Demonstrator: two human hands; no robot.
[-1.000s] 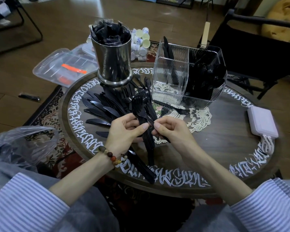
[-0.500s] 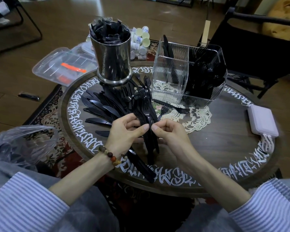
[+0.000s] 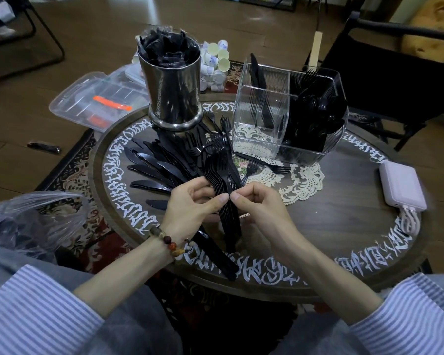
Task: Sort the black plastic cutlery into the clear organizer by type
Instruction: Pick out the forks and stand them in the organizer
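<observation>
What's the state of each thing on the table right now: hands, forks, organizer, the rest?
left hand: grips the fork bundle
right hand: pinches the fork bundle
fork bundle: stacked, held above the table
clear organizer: upright, right compartment packed with cutlery, front left compartment looks empty
knives: loose, fanned flat on the table
steel canister: upright, stuffed with black packets
power bank: lying flat, cable attached
</observation>
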